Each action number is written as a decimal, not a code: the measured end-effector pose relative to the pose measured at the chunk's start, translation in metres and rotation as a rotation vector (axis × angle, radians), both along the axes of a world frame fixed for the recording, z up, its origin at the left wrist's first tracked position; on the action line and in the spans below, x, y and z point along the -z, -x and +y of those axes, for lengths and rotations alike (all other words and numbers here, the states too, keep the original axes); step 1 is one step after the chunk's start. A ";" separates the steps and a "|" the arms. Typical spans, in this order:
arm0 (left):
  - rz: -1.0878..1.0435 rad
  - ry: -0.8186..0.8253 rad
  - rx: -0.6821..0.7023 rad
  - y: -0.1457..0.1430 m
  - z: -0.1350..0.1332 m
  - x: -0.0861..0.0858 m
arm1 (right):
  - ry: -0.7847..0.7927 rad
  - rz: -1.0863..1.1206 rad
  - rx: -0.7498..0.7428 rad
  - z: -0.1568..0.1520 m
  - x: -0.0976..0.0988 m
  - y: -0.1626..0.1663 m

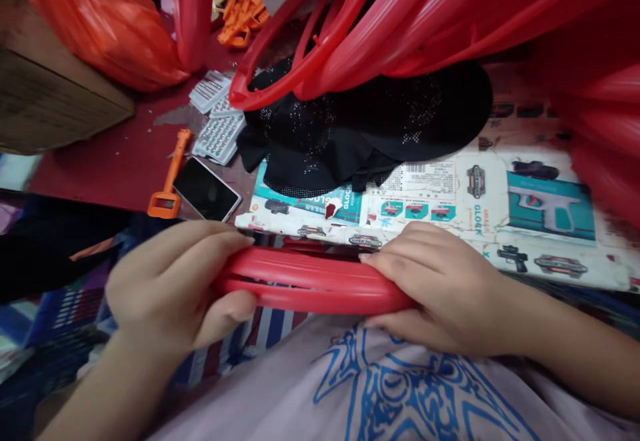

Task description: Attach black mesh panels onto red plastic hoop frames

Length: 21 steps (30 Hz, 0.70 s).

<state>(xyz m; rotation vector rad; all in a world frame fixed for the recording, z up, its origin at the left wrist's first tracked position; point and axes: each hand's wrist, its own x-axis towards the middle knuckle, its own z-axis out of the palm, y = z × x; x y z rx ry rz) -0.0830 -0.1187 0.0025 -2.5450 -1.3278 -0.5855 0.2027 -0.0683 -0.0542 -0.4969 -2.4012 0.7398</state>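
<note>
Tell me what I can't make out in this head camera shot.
1. Head view: both ends of the red plastic hoop are hidden inside the left hand and right hand.
2. Head view: the stacked red plastic rings are cut off by the top and right edges.
3. Head view: the black mesh fabric covers part of the printed toy-gun cardboard.

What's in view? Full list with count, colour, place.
held ring: 1, red, near edge, in both hands
ring stack: several, red, top and right
mesh fabric: 1, black, centre
phone: 1, black, left of centre
handle tool: 1, orange, left of phone
blister packs: about 3, grey-white, above phone
plastic bag: 1, orange-red, top left
printed card: 1, white-teal, under fabric
left hand: 1, bare, on held ring's left end
right hand: 1, bare, on its right end
</note>
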 end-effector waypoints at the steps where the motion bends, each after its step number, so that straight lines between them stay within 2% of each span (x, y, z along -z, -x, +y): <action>1: -0.038 -0.038 -0.009 0.001 -0.004 0.004 | -0.002 0.000 -0.013 -0.001 -0.001 -0.001; 4: -0.076 -0.138 -0.042 -0.004 -0.015 0.011 | -0.020 -0.077 0.027 -0.007 -0.011 0.004; 7: -0.052 -0.111 -0.051 -0.015 -0.021 0.008 | -0.110 -0.150 0.118 -0.015 -0.029 0.018; 11: 0.011 -0.100 0.008 -0.026 -0.020 0.003 | -0.231 -0.192 0.130 -0.023 -0.044 0.037; 15: 0.012 -0.089 0.022 -0.032 -0.017 0.003 | -0.303 -0.236 0.126 -0.026 -0.046 0.040; 21: -0.030 -0.083 0.054 -0.035 -0.017 0.002 | -0.271 -0.224 0.167 -0.024 -0.043 0.029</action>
